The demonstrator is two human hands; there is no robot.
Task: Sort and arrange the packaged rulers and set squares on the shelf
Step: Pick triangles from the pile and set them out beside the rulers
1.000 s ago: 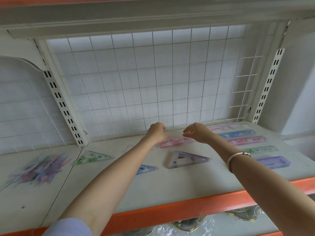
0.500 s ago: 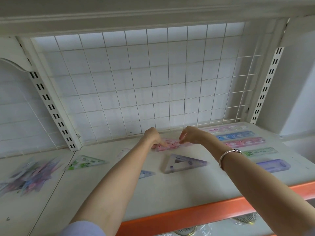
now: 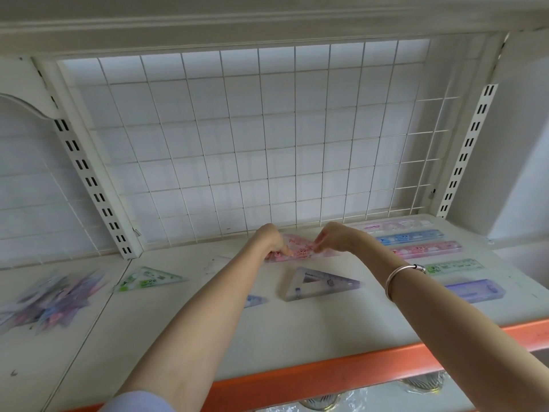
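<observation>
a heap of packets [image 3: 50,298] is lying far left of the fingers, a green set square [image 3: 148,281] nearer. the left hand [image 3: 271,242] and right hand [image 3: 335,237] are each pinching an end of the pink set square [image 3: 300,251] with curled fingers, far back on the shelf [image 3: 297,337]. a purple set square [image 3: 318,282] is lying just before them; packaged rulers [image 3: 427,250] are lying to their right.

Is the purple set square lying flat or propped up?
Flat. The purple set square lies on the shelf, whole triangle showing; left hand and right hand hold the pink pack behind it.
</observation>
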